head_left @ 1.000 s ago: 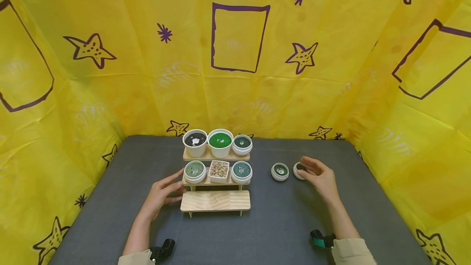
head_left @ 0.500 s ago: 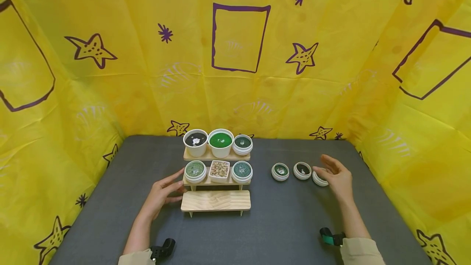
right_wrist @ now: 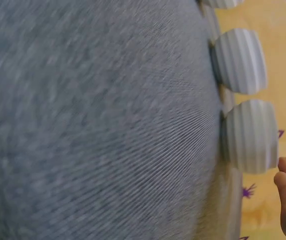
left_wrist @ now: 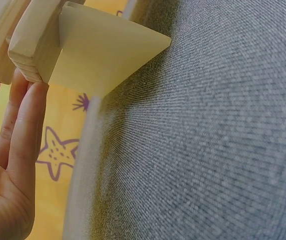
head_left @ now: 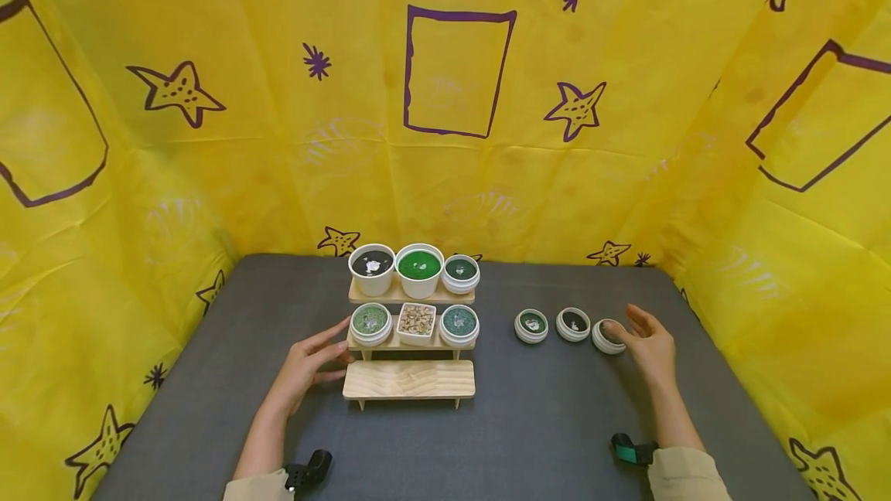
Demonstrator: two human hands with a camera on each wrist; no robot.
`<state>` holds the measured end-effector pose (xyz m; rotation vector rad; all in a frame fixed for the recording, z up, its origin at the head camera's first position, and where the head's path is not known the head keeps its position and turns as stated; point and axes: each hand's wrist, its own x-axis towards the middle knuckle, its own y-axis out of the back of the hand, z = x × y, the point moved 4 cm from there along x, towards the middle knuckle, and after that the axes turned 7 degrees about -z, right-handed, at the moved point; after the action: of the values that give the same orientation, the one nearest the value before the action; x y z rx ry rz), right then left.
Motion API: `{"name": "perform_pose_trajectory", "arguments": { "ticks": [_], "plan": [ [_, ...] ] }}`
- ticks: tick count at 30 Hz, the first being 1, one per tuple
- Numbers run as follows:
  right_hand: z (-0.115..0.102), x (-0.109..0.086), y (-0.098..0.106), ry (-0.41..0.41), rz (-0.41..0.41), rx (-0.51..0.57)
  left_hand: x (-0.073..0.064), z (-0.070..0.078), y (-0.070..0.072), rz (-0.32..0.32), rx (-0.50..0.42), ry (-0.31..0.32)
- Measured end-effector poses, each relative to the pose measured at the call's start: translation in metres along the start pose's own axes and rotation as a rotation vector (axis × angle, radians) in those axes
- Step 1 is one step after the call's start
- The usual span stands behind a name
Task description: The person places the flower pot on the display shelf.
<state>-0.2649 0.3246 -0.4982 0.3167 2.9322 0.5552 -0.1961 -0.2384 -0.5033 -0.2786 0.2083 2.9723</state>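
The small, round, ribbed white cup (head_left: 603, 345) with dark contents stands on the dark grey table (head_left: 522, 424) right of two similar cups (head_left: 573, 337), just left of the nearer, relaxed right hand (head_left: 652, 346), contact unclear, while the left hand (head_left: 306, 369), fingers spread, touches a pale wooden stand (left_wrist: 36, 45).

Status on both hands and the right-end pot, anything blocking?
Left hand against left ends of wooden shelves. Right hand at rightmost pot, contact unclear. Pot upright on grey tabletop. No obstruction seen between them.
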Motion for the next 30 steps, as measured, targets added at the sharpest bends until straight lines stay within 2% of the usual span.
{"name": "perform_pose_trajectory", "arguments": {
  "ticks": [7, 12, 23, 30],
  "plan": [
    [0.016, 0.003, -0.001, -0.050, -0.084, -0.080, 0.000, 0.000, 0.000, -0.003, -0.011, 0.000],
    [0.024, 0.003, -0.004, -0.065, -0.124, -0.086, 0.000, 0.000, 0.000, 0.003, -0.007, 0.003],
    [0.031, 0.004, -0.006, -0.064, -0.137, -0.133, 0.000, 0.001, 0.000, 0.002, -0.004, 0.002],
    [0.032, 0.005, -0.006, -0.033, -0.076, -0.158, 0.000, -0.001, 0.000, -0.002, -0.005, -0.003]
  ]
}}
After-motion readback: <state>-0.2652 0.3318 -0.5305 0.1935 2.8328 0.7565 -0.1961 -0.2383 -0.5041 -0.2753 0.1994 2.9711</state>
